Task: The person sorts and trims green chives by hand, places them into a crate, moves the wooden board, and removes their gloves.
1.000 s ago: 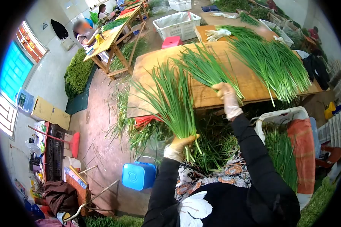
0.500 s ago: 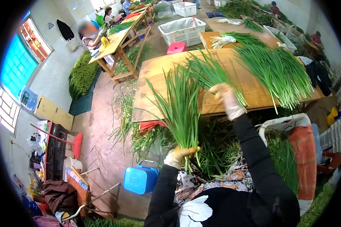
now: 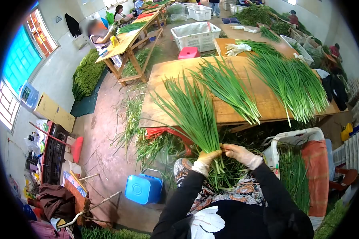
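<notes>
My gloved left hand is wrapped round a bunch of Chinese chives near its stem ends. The leaves fan up and left over the table's front edge. Beside it, the gloved fingertips of my right hand are pinched together at the right side of the stems; what they pinch, if anything, is too small to make out. A smaller pile of chives lies on the wooden table ahead, and a larger pile of chives is spread to its right.
To my right stands a white crate with greens and a red-orange cloth. A blue bucket sits on the floor at left. Beyond the table are a pink stool and a large white crate. Several people sit farther back.
My right hand has come back from the smaller pile on the table to the held bunch's stems. The bunch now leans farther left, and my left hand has shifted slightly right.
</notes>
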Available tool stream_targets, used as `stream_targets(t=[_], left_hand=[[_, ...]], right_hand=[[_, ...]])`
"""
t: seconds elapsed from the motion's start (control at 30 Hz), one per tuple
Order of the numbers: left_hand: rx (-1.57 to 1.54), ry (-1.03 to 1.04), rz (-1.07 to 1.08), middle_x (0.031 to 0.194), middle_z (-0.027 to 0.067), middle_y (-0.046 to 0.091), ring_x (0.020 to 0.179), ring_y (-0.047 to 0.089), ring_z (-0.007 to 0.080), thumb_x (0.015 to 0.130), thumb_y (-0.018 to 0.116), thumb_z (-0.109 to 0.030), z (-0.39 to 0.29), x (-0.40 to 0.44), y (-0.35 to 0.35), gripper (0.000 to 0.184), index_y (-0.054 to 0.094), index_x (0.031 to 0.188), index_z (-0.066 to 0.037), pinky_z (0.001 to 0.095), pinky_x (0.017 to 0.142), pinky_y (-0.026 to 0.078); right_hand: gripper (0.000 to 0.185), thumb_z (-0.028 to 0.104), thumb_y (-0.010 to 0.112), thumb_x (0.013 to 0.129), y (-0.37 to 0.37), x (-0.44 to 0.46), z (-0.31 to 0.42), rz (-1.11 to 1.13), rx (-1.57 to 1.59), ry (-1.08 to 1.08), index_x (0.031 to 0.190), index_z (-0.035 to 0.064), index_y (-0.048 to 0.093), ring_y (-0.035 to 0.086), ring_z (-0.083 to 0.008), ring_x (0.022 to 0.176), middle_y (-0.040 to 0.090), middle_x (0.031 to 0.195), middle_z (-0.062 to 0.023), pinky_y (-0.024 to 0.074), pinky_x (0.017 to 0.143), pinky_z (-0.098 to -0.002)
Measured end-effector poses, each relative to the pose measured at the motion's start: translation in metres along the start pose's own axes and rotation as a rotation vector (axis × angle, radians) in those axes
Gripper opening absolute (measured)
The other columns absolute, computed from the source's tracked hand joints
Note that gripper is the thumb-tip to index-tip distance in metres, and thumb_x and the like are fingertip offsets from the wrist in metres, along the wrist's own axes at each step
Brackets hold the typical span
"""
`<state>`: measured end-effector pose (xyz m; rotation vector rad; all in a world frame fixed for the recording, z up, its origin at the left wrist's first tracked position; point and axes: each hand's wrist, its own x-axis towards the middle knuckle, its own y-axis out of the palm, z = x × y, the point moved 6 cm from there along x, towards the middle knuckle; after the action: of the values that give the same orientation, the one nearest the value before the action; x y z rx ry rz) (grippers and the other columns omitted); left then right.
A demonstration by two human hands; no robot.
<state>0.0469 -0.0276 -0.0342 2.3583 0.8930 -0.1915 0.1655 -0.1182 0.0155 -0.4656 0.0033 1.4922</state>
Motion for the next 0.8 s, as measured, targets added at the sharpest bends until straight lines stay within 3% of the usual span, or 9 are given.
stream_targets(t=[0.07, 0.13, 0.2, 0.27, 0.4, 0.53, 0.63, 0.73, 0.8], left_hand=[[0.027, -0.077, -0.015, 0.090, 0.0052, 0.057, 0.077, 0.052, 0.0133, 0.068, 0.067, -0.016, 0.004, 0.006, 0.003, 0.037, 0.053, 0.099, -0.002, 0.0273, 0.066, 0.043], [0.103, -0.034, -0.105, 0.091, 0.0064, 0.057, 0.080, 0.053, 0.0145, 0.069, 0.068, -0.020, 0.016, 0.027, -0.001, 0.040, 0.052, 0.100, -0.002, 0.0287, 0.068, 0.044], [0.180, 0.000, -0.200, 0.091, 0.0076, 0.057, 0.082, 0.053, 0.0157, 0.069, 0.069, -0.025, 0.010, 0.026, -0.009, 0.044, 0.050, 0.102, -0.002, 0.0302, 0.070, 0.044], [0.148, -0.012, 0.169, 0.107, 0.0090, 0.049, 0.092, 0.050, 0.0167, 0.071, 0.067, -0.028, -0.012, 0.015, -0.002, 0.060, 0.039, 0.117, -0.004, 0.0293, 0.080, 0.042], [-0.488, 0.050, 0.315, 0.116, 0.0173, 0.045, 0.101, 0.050, 0.0262, 0.070, 0.067, -0.019, -0.045, -0.009, 0.012, 0.063, 0.033, 0.122, -0.006, 0.0381, 0.082, 0.043], [-0.131, 0.482, 0.134, 0.081, 0.0063, 0.058, 0.066, 0.056, 0.0164, 0.067, 0.069, -0.014, -0.080, -0.006, -0.005, 0.061, 0.039, 0.119, -0.004, 0.0266, 0.068, 0.045], [0.027, 0.586, -0.007, 0.074, 0.0029, 0.056, 0.065, 0.052, 0.0126, 0.068, 0.067, -0.011, -0.160, -0.021, 0.041, 0.052, 0.042, 0.114, -0.003, 0.0255, 0.064, 0.043], [0.570, 0.927, -0.204, 0.073, 0.0003, 0.057, 0.069, 0.053, 0.0118, 0.065, 0.070, -0.008, -0.273, -0.041, 0.095, 0.020, 0.059, 0.082, -0.004, 0.0250, 0.062, 0.044], [0.354, 1.003, 0.003, 0.078, 0.0028, 0.058, 0.069, 0.054, 0.0119, 0.061, 0.072, -0.006, -0.318, -0.022, 0.103, 0.035, 0.055, 0.092, -0.004, 0.0253, 0.060, 0.045]], right_hand=[[0.071, 0.052, 0.059, 0.068, 0.034, 0.033, -0.010, 0.079, 0.623, 0.050, 0.113, -0.0012, 0.043, 0.047, -0.0149, 0.093, 0.048, 0.108, -0.0096, 0.0394, 0.080, -0.0256], [0.059, 0.042, 0.070, 0.063, 0.058, 0.068, -0.050, 0.005, 0.624, -0.062, 0.102, 0.0028, 0.049, 0.045, -0.0103, 0.081, 0.051, 0.090, -0.0027, 0.0397, 0.072, -0.0244], [0.059, 0.033, 0.074, 0.059, 0.060, 0.064, -0.027, -0.038, 0.453, -0.054, 0.103, 0.0033, 0.049, 0.048, -0.0122, 0.086, 0.054, 0.094, -0.0034, 0.0402, 0.076, -0.0261], [0.059, 0.019, 0.080, 0.053, 0.060, 0.040, 0.027, -0.049, 0.429, -0.152, 0.102, 0.0040, 0.050, 0.050, -0.0151, 0.089, 0.055, 0.098, -0.0048, 0.0399, 0.080, -0.0284], [0.060, 0.029, 0.063, 0.070, 0.071, 0.023, 0.004, 0.004, -0.121, -0.076, 0.117, 0.0054, 0.035, 0.052, -0.0233, 0.094, 0.052, 0.101, -0.0145, 0.0382, 0.085, -0.0298], [0.071, 0.033, 0.069, 0.062, 0.061, 0.027, 0.020, 0.079, -0.327, 0.023, 0.117, 0.0041, 0.035, 0.051, -0.0262, 0.095, 0.051, 0.102, -0.0168, 0.0390, 0.085, -0.0310], [0.066, 0.017, 0.070, 0.061, 0.033, 0.055, 0.113, -0.207, 0.261, -0.449, 0.116, 0.0023, 0.037, 0.049, -0.0258, 0.099, 0.051, 0.106, -0.0164, 0.0393, 0.086, -0.0314], [0.051, 0.016, 0.066, 0.067, -0.010, 0.082, 0.195, -0.577, 0.026, -0.756, 0.109, 0.0024, 0.041, 0.056, -0.0287, 0.088, 0.056, 0.094, -0.0183, 0.0435, 0.073, -0.0330], [0.050, 0.014, 0.067, 0.066, -0.034, 0.116, 0.234, -0.467, 0.193, -0.753, 0.107, 0.0015, 0.042, 0.055, -0.0218, 0.087, 0.056, 0.096, -0.0138, 0.0437, 0.073, -0.0300]])
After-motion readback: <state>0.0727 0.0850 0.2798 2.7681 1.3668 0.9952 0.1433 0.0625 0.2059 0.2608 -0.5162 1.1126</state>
